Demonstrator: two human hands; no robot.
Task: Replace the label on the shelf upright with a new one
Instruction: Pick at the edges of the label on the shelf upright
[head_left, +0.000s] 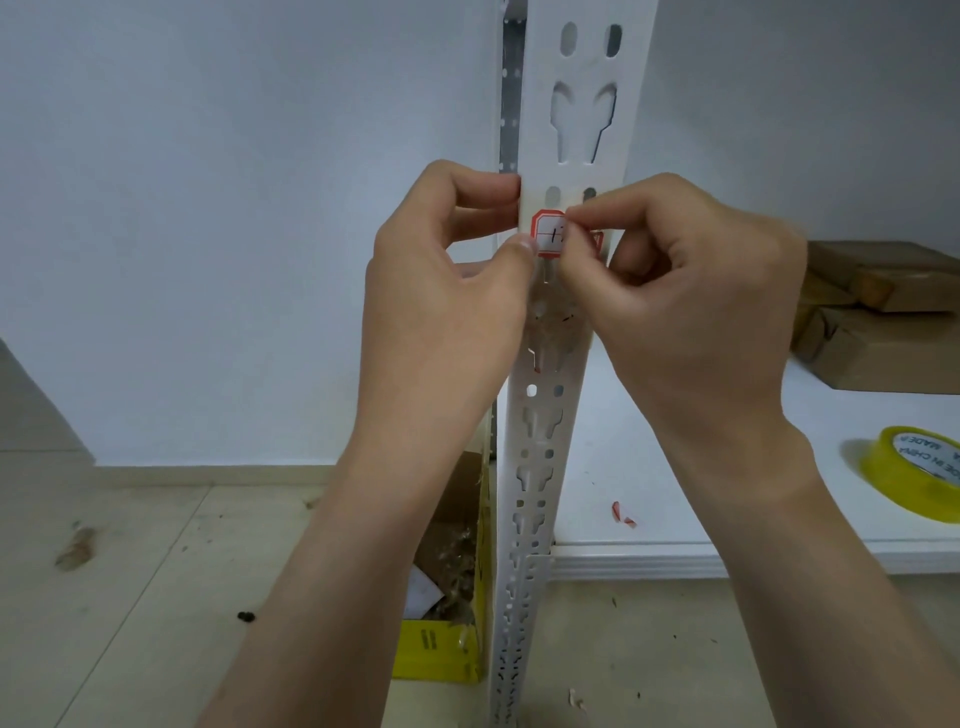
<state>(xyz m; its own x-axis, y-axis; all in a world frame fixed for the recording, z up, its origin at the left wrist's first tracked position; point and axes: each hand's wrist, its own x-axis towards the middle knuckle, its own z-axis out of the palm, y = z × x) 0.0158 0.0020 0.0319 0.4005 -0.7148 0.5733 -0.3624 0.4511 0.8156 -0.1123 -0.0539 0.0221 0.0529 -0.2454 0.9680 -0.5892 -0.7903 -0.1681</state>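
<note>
Two bare forearms come up from the bottom edge, cut off below the elbows. Left hand is curled at the left side of the white perforated metal shelf upright: thumb tip presses the left edge of the small white label with red octagonal border, index finger bent against the upright's edge just above it, other fingers folded in. Right hand comes in from the other side, thumb and index finger pinched narrow on the label's right edge, remaining fingers curled into the palm. Label sits flat-ish on the upright's front face betw. the two grips, just under a pair of oval slots. Black handwritten marks on it, partly covered by right fingertips, can't read. Sliver of red-edged paper shows behind the right fingers; can't tell if it's a 2nd label or a peeled part.

Below the hands, upright runs down w/ keyhole slots, some brownish residue on it. Right of the right wrist: white shelf board w/ small red-and-white paper scrap, roll of yellow-tinted clear tape cut off by frame edge, brown cardboard parcels further back, partly out of frame. Left of the upright, behind left forearm: open yellow cardboard box, contents unclear.
</note>
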